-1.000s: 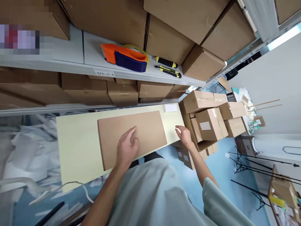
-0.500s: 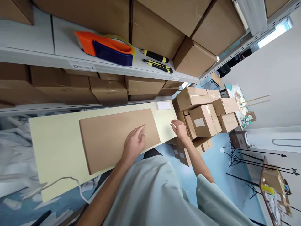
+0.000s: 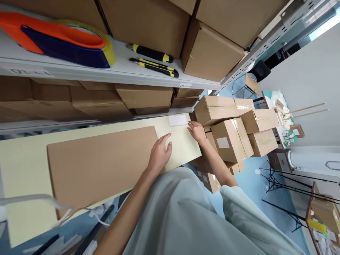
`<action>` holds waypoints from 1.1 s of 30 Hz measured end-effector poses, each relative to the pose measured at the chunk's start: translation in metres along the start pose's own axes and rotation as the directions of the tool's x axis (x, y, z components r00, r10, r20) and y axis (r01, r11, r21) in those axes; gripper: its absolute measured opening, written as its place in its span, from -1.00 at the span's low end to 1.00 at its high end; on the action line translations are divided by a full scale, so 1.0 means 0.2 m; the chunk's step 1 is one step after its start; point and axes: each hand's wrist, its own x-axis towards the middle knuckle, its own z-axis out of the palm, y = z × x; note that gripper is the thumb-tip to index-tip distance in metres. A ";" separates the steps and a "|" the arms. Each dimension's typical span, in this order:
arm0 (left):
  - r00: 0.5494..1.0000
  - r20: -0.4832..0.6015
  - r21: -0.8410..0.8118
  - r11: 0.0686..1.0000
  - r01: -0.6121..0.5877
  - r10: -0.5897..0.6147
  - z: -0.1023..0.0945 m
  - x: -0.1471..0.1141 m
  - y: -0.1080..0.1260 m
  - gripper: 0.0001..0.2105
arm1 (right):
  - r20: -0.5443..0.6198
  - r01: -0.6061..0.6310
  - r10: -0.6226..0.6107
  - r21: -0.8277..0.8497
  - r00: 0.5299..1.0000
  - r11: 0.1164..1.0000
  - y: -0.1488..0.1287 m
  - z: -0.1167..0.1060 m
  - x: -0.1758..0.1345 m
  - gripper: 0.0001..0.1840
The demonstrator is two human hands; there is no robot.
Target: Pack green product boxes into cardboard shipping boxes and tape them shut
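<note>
My left hand [image 3: 160, 153] is open, fingers and thumb apart, at the right end of a flat brown cardboard piece [image 3: 102, 164]. Whether it touches the surface I cannot tell. Just beside a small white rectangular card or stack of paper [image 3: 177, 120] is my right hand [image 3: 197, 131], its fingers loosely bent and holding nothing I can see. Both the cardboard and the white piece lie on a long pale-yellow board [image 3: 23, 152].
Above the board runs a shelf [image 3: 87, 76] with a tape dispenser [image 3: 66, 42], utility knives [image 3: 156, 65] and cardboard boxes. More boxes [image 3: 233, 138] are stacked at the right. A white cable [image 3: 32, 199] crosses the lower left. Black stands [image 3: 276, 180] stand farther right.
My view has shifted right and closer. My left hand has moved right to the cardboard's end, and my right hand has come nearer the white piece.
</note>
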 end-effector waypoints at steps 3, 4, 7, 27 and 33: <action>1.000 0.000 0.009 1.000 0.021 -0.021 0.11 0.10 0.00 -0.50 | 0.089 0.029 -0.026 -0.036 0.996 0.999 0.06 0.07 0.16 -0.63; 0.999 0.006 0.011 0.999 0.033 -0.034 0.15 0.13 0.00 -0.50 | 0.127 0.038 -0.031 -0.058 0.991 0.998 0.07 0.09 0.21 -0.61; 0.997 0.028 0.026 0.997 0.072 -0.073 0.26 0.20 -0.02 -0.50 | 0.250 0.073 -0.033 -0.152 0.968 0.986 0.11 0.17 0.34 -0.54; 0.979 0.031 0.062 0.978 0.200 -0.202 0.42 0.34 -0.13 -0.50 | 0.427 0.140 -0.044 -0.196 0.903 0.971 0.23 0.29 0.51 -0.63; 0.977 0.027 0.070 0.975 0.209 -0.211 0.42 0.38 -0.13 -0.51 | 0.404 0.188 -0.104 -0.175 0.909 0.966 0.19 0.28 0.51 -0.57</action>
